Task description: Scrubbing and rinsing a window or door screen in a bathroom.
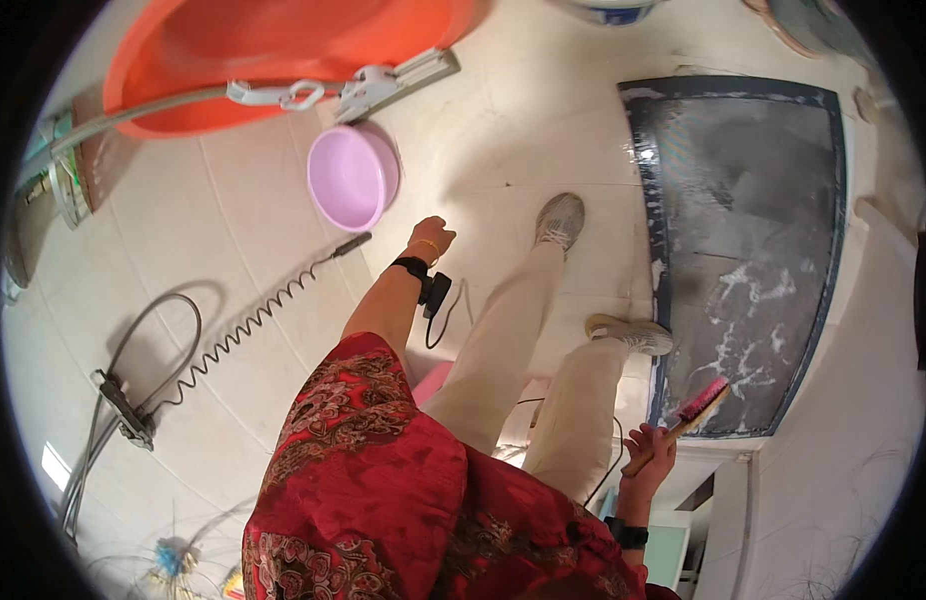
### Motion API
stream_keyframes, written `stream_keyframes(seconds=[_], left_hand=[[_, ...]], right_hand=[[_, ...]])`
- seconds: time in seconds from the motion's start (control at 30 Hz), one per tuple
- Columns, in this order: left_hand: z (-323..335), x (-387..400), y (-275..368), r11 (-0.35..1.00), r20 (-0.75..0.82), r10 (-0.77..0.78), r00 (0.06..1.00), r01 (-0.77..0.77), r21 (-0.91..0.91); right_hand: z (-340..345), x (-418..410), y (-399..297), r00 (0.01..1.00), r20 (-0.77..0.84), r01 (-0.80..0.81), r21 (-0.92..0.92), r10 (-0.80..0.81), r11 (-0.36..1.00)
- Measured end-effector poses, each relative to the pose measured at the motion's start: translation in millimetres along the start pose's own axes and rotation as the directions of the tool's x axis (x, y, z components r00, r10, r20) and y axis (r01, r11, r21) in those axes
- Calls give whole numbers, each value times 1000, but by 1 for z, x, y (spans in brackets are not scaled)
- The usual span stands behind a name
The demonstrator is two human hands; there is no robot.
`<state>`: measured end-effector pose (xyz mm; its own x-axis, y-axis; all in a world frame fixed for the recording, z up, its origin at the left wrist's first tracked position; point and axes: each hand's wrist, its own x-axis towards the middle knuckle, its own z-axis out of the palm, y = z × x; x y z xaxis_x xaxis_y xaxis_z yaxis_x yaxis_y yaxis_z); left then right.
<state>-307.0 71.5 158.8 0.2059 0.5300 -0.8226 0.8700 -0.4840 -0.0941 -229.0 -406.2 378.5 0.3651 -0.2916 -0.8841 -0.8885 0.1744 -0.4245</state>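
My right hand (652, 452) grips the wooden handle of a scrub brush (703, 405) with pink bristles. The brush head is over the lower end of a dark-framed mesh screen (740, 187); whether the bristles touch it, I cannot tell. White foam (755, 300) streaks the screen's lower half, and its left frame edge shines wet. My left hand (431, 231) is curled shut over the tiled floor, with nothing visible in it. Near that hand stands a lilac plastic basin (352, 178). My right shoe (631, 334) is at the screen's left edge.
A large orange tub (283, 45) is at the upper left, with a grey pole with a white fitting (369, 86) across its rim. A coiled black cable (245, 330) runs over the tiles. A white wall (830, 390) bounds the right side.
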Motion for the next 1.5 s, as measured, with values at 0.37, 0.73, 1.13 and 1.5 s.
stream_keyframes(seconds=[0.37,0.73,1.13,1.5], left_hand=[[73,-32,-96,951,164,-283,945,299,-77],[11,-127,-186,861,41,-507,861,508,-20],[-37,-20,-288,803,-231,-352,907,420,423],[-10,45,-335,769,24,-569,822,521,371]], right_hand=[[57,8,-25,985,169,27,-232,13,972],[67,-37,-70,965,257,144,-363,-50,921],[107,-44,9,997,75,41,-438,-9,898],[159,-50,67,996,68,-13,-592,66,806]])
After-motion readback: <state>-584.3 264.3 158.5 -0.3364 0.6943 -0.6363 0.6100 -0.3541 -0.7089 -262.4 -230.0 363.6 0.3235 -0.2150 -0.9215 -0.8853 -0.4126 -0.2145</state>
